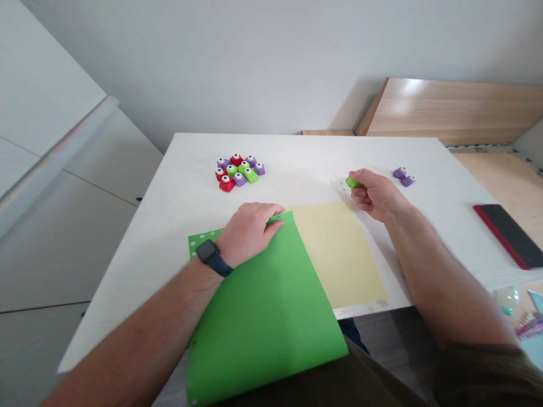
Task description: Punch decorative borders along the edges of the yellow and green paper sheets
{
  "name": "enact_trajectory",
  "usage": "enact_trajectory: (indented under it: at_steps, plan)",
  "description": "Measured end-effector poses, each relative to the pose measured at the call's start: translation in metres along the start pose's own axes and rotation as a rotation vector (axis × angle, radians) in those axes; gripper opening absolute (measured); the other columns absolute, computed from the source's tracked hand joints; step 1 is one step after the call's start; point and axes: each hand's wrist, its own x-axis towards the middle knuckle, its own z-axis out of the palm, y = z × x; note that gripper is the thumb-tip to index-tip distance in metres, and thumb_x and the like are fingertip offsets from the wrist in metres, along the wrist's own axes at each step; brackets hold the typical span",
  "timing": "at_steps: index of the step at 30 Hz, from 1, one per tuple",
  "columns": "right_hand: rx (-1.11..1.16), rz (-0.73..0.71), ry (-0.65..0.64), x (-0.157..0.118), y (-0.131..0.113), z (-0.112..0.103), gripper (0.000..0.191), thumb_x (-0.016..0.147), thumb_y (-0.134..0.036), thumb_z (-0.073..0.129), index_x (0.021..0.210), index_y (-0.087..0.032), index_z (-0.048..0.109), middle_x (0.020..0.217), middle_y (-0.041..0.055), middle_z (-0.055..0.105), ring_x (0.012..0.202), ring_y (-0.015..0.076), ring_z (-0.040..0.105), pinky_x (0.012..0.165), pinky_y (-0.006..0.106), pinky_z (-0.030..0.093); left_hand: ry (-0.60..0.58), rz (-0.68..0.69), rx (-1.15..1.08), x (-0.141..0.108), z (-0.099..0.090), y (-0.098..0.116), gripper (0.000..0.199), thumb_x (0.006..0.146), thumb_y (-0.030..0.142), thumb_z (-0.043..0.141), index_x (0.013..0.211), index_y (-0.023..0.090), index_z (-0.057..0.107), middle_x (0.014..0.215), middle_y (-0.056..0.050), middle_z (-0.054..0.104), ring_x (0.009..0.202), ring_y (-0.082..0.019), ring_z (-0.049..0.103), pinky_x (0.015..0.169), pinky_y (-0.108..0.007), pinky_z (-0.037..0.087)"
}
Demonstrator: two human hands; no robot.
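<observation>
My left hand (pixel 254 229), with a dark watch on the wrist, grips the top edge of a green paper sheet (pixel 271 305) between thumb and fingers. Small shaped holes run along the sheet's top and left edges, and its lower part hangs over the table's front edge. Partly beneath it lies a pale yellow sheet (pixel 339 254). Farther right, my right hand (pixel 373 195) is closed around a small green punch (pixel 353 182), held just above the table beyond the yellow sheet. Tiny green bits (pixel 343 188) lie beside that punch.
Several red, purple and green punches (pixel 240 172) stand grouped at the back left of the white table (pixel 297 164). Two purple punches (pixel 404 176) sit at the back right. A black and red flat object (pixel 509 234) lies near the right edge.
</observation>
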Motion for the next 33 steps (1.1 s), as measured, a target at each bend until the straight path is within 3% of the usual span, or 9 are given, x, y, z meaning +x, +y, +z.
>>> enact_trajectory:
  at_steps: [12,19,33]
  plan:
    - [0.100,0.153,-0.076,-0.0018,-0.0065,0.0000,0.030,0.083,-0.046,0.068,0.080,-0.023,0.049,0.058,-0.0067,0.027,0.048,0.0086,0.012,0.042,0.026,0.003,-0.004,0.000,0.007,0.0003,0.0000,-0.0002,0.024,0.096,0.031,0.058,0.115,0.020,0.067,0.112,-0.008,0.075,0.103,-0.027,0.069,0.094,-0.044,0.051]
    - [0.084,0.143,-0.078,-0.0009,-0.0059,0.0011,0.030,0.083,-0.050,0.067,0.086,-0.025,0.051,0.059,-0.0061,0.029,0.047,0.0089,0.015,0.040,0.024,0.005,-0.008,0.002,0.003,0.0003,-0.0007,0.0008,0.024,0.096,0.031,0.058,0.115,0.020,0.067,0.112,-0.008,0.075,0.103,-0.027,0.069,0.095,-0.044,0.051]
    - [0.069,0.102,-0.016,-0.0016,-0.0062,0.0029,0.021,0.079,-0.040,0.068,0.082,-0.023,0.056,0.057,-0.0050,0.030,0.048,0.0088,0.015,0.041,0.026,0.004,-0.008,0.003,0.011,0.0002,-0.0013,0.0008,0.024,0.096,0.031,0.058,0.115,0.019,0.067,0.112,-0.008,0.075,0.103,-0.027,0.069,0.093,-0.044,0.051]
